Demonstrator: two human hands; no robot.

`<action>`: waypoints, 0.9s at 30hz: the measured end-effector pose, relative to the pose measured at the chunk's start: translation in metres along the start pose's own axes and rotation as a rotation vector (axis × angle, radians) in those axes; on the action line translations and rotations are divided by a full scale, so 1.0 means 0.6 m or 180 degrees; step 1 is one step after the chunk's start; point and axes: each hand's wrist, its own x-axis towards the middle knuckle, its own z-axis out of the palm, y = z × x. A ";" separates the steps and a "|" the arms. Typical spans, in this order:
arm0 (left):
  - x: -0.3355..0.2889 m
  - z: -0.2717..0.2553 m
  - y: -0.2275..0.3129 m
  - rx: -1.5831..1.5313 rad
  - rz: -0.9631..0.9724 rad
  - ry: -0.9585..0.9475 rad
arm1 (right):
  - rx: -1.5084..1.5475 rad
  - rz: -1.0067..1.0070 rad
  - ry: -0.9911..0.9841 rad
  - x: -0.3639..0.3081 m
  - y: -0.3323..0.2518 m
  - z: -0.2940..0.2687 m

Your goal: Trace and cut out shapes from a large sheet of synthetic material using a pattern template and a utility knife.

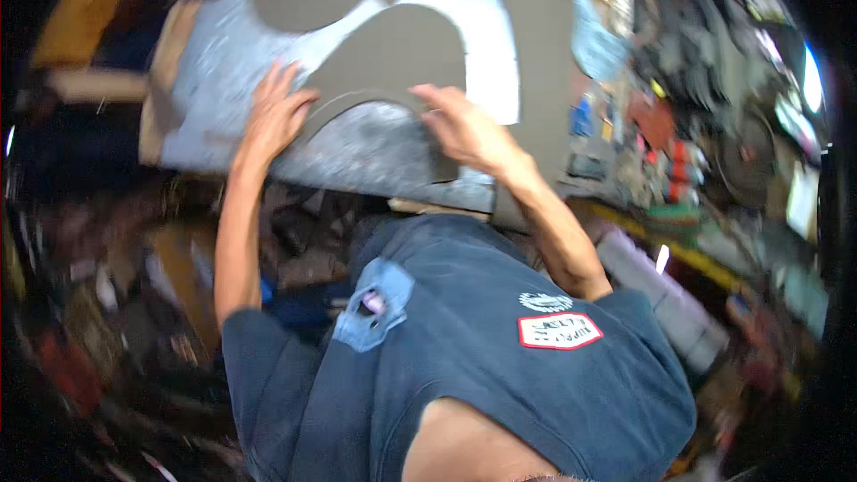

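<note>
A grey-brown arch-shaped piece of sheet material [388, 49] lies on a mottled blue-grey tabletop [219, 80], its curved inner edge toward me. My left hand [275, 116] is at its left side, fingers spread over the tabletop and thumb tip at the piece's edge. At the right side of the arch, my right hand [469, 129] has its fingers stretched out, the tips at the inner edge. Blur hides whether they pinch it. Beyond the arch lies a larger grey-brown sheet [544, 45] with a curved cutout; a bright strip of surface shows between the two.
A wooden edge [165, 80] borders the table on the left. To the right, red-and-white cans [683, 170], a blue item [582, 118] and other clutter crowd together. A pale roll or tube [661, 295] stands beside my right arm. Dark, blurred clutter surrounds the lower left.
</note>
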 end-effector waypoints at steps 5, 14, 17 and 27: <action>-0.009 -0.008 -0.006 0.0199 -0.0018 -0.0076 | 0.0183 0.0553 0.0145 -0.014 -0.009 -0.007; 0.003 0.002 -0.012 -0.0194 -0.0317 -0.0466 | -0.0063 0.0379 -0.0289 -0.032 0.013 -0.023; -0.014 0.017 -0.022 -0.0227 -0.0277 -0.0222 | -0.0029 -0.0362 -0.0692 0.028 -0.015 0.001; -0.054 0.009 -0.008 -0.0238 -0.0192 0.0786 | -0.0594 -0.1902 -0.1507 0.213 -0.037 0.112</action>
